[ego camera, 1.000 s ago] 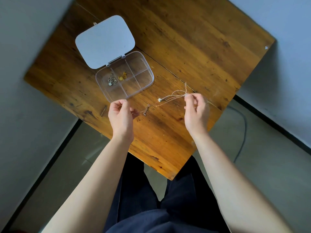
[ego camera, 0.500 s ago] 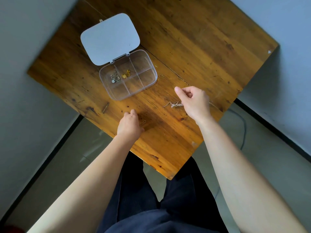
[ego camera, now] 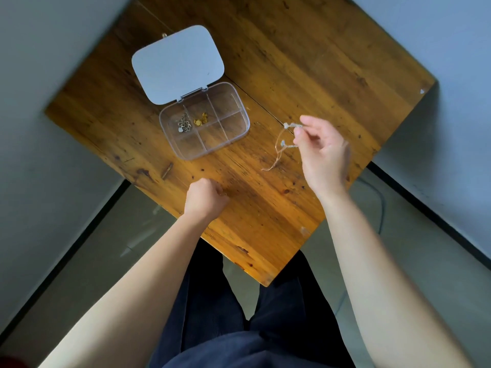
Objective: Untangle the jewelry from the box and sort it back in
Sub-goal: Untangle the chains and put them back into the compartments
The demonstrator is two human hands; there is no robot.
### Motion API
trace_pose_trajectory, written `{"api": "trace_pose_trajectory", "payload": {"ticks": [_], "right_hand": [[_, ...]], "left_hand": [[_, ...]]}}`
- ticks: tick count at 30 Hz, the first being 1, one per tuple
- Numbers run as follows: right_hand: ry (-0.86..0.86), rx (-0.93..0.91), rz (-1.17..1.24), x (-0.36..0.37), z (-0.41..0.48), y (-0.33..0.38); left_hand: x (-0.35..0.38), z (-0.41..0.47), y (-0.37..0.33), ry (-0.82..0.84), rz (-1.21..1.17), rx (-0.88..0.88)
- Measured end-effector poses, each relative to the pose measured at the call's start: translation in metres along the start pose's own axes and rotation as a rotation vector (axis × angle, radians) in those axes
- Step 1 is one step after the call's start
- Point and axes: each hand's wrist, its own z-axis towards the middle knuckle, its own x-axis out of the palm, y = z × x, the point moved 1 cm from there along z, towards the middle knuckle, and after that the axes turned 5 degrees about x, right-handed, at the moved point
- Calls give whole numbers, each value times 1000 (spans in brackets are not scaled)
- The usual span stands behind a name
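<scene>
Wooden table (ego camera: 305, 62) seen from above, with grey walls around it and a dark cable (ego camera: 382, 205) on the floor to the right; the wearer's dark trousers (ego camera: 239, 314) fill the foreground. Nothing lies between the hands and the clear compartment box (ego camera: 240, 120), whose pale lid (ego camera: 176, 63) is folded back flat on the table behind it. A silver tangle (ego camera: 184, 125) sits in the box's far-left compartment and a small gold piece (ego camera: 199, 121) in the adjoining one; the other compartments show only wood through the plastic. The right hand (ego camera: 322, 152), raised and blurred, pinches a thin chain (ego camera: 279, 144) between fingertips, its loose end trailing to the tabletop. The left hand (ego camera: 204, 199) is curled closed at the near table edge; whether it holds anything cannot be told.
</scene>
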Motion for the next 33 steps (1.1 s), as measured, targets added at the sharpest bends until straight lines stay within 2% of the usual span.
{"api": "trace_pose_trajectory", "payload": {"ticks": [7,10,14,17,19,21,22,24,25,27,30,33], "right_hand": [[-64,-220,217,-23,11,51],[-100,-240,318,-29,19,67],[-44,-134,333,-28,28,71],[89,-25,337,-24,31,59],[197,103,440,-19,29,43],[230,261,491,-12,25,19],[214,339,421,-7,21,4],[178,440,58,2,11,-32],[172,465,-132,5,5,-49],[159,474,-353,9,-8,-73],[114,470,-429,6,-21,-86],[43,471,-272,0,-27,-90]], "left_hand": [[-14,8,-6,-162,-333,20],[-14,13,-11,-190,-482,23],[-14,16,-19,-184,-648,6],[-13,16,-24,-188,-692,-6],[-11,15,-24,-185,-750,-22],[-7,14,-24,-178,-775,-34],[-6,14,-24,-175,-755,-37],[-2,12,-24,-175,-672,-37],[1,11,-23,-175,-626,-32],[3,9,-22,-181,-517,-6],[5,6,-21,-192,-302,77],[10,4,-22,-220,-195,127]]}}
